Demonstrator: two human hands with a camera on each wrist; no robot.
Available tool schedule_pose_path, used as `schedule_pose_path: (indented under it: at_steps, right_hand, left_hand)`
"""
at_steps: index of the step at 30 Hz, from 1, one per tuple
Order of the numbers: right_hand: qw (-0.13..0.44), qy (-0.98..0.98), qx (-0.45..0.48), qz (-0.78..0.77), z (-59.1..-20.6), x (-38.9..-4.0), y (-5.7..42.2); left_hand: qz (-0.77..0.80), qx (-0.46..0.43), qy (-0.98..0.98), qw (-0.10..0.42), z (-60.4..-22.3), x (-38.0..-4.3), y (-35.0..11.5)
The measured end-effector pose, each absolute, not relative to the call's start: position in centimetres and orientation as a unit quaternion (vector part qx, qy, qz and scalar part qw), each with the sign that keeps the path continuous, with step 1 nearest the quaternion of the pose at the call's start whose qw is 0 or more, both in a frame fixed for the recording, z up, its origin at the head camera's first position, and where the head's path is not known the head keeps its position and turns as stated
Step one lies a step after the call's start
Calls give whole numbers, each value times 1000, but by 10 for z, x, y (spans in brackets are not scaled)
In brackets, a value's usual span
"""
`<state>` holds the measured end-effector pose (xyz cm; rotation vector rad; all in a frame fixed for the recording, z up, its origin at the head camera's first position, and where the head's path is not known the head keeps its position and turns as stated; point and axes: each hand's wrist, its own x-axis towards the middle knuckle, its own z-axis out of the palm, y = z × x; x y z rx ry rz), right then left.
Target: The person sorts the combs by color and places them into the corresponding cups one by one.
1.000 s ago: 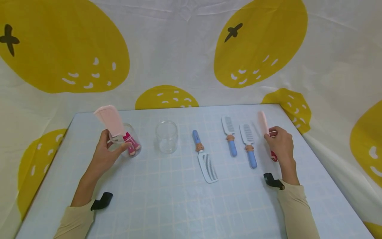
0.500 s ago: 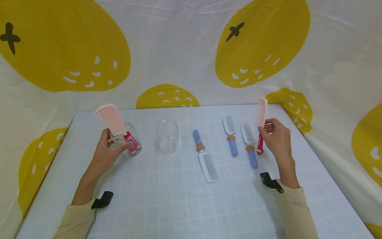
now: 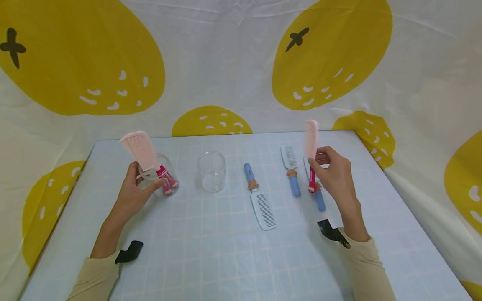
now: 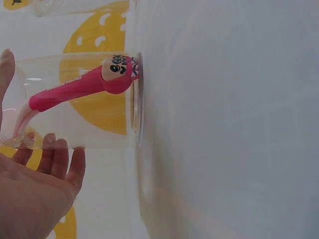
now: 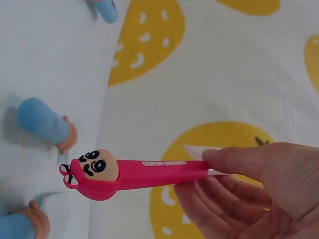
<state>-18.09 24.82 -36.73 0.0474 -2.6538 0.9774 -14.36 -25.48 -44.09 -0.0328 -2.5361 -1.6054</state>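
My left hand (image 3: 137, 192) grips a clear glass cup (image 4: 99, 134) at the left of the table, fingers on one side and thumb on the other. Pink combs (image 3: 140, 150) with magenta handles stand in that cup, leaning left, teeth ends above the rim. Off the table, my right hand (image 3: 335, 173) pinches another pink comb (image 3: 311, 138) where its head meets the handle. A cartoon face on the handle's end (image 5: 99, 169) points down. Behind this comb a blue comb (image 3: 319, 200) is partly hidden.
A second clear glass cup (image 3: 211, 173) stands right of the held one. Two more blue combs lie on the table: one (image 3: 292, 175) near the back right, one (image 3: 262, 209) in the middle with its teeth toward the front. A patterned cloth (image 3: 218, 62) hangs behind.
My right hand has lifted the pink comb from the table's right side, tipped it upright and carried it left over the blue comb. The left hand and its cup stay in place.
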Motion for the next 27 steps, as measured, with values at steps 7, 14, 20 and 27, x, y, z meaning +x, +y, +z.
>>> schedule_pose_path:
  at_steps: [7, 14, 20, 27]
  right_hand:
    - [143, -921, 48, 359, -361, -174, 227]
    - [145, -911, 111, 369, -353, -165, 203]
    - [120, -904, 144, 384, -349, -157, 180]
    - [100, -892, 189, 398, -344, -152, 154]
  left_hand:
    - [-535, -11, -842, 72, -442, -144, -255]
    - [-531, -7, -844, 75, -443, -144, -255]
    - [-526, -3, -847, 75, -444, -144, -255]
    - [-527, 1, -847, 69, -444, -144, -255]
